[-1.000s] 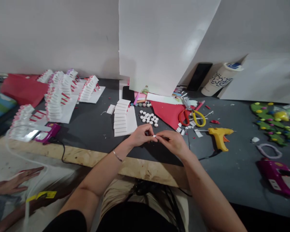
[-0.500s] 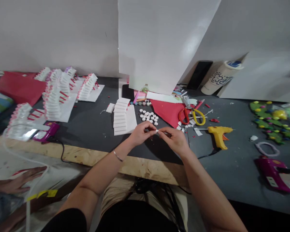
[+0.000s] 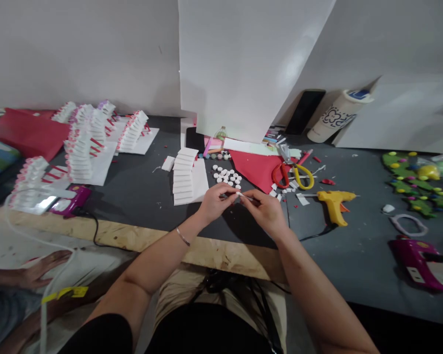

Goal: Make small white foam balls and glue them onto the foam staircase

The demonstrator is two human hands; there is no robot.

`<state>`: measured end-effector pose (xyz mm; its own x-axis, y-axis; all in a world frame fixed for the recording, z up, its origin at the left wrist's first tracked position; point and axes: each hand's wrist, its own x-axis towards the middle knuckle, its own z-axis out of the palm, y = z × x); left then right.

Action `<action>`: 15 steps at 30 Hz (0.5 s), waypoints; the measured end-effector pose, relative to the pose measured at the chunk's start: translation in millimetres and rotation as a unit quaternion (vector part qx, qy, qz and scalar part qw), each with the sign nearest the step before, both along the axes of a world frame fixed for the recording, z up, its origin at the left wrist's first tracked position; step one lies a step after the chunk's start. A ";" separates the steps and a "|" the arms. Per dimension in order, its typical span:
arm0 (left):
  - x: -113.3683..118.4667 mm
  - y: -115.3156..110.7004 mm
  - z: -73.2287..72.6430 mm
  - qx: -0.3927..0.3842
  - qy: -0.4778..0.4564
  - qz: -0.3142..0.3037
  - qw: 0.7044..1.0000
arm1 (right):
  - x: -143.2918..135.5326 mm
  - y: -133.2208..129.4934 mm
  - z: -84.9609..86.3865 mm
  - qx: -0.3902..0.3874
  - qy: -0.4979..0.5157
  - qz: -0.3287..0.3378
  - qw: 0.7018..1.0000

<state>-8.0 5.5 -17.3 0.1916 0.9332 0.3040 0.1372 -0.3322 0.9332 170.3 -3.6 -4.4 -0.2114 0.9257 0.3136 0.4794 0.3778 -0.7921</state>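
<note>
Fingertips of my left hand (image 3: 214, 200) and my right hand (image 3: 268, 210) meet over the dark table, both closed on a small white piece (image 3: 239, 194). Just behind them lies a group of round white pieces (image 3: 225, 174). To the left, a fanned row of white folded strips (image 3: 183, 181) rests on a white card (image 3: 200, 182). Behind my right hand are red paper (image 3: 251, 168) and scissors (image 3: 288, 169) with red and yellow handles. A yellow glue gun (image 3: 332, 202) lies to the right.
Pleated paper pieces (image 3: 79, 157) and a purple device (image 3: 72, 200) stand left. A cup (image 3: 337, 117), phone (image 3: 305, 112), green felt pieces (image 3: 409, 182) and another purple device (image 3: 417, 263) are right. Another person's hand (image 3: 40, 268) is at lower left.
My fingers have shifted slightly, and a little more of the white piece shows between them. The view has moved slightly.
</note>
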 end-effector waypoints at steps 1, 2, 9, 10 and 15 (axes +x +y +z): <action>0.1 -0.1 0.3 -0.004 -0.002 0.002 1.000 | -0.4 -0.3 0.9 0.007 -0.006 0.002 1.000; 0.2 -0.1 0.8 -0.010 -0.007 0.002 1.000 | -0.8 -0.5 1.5 0.014 -0.010 0.001 1.000; 3.2 2.2 2.3 -0.117 -0.096 -0.007 0.989 | -1.6 0.6 -2.8 0.099 -0.043 -0.024 0.994; 3.5 2.5 1.9 -0.139 -0.106 -0.009 0.985 | -1.2 1.2 -3.6 0.119 -0.051 -0.027 0.991; 4.0 1.9 1.6 -0.194 -0.124 -0.015 0.973 | 1.2 3.1 -3.5 0.184 -0.070 -0.023 0.980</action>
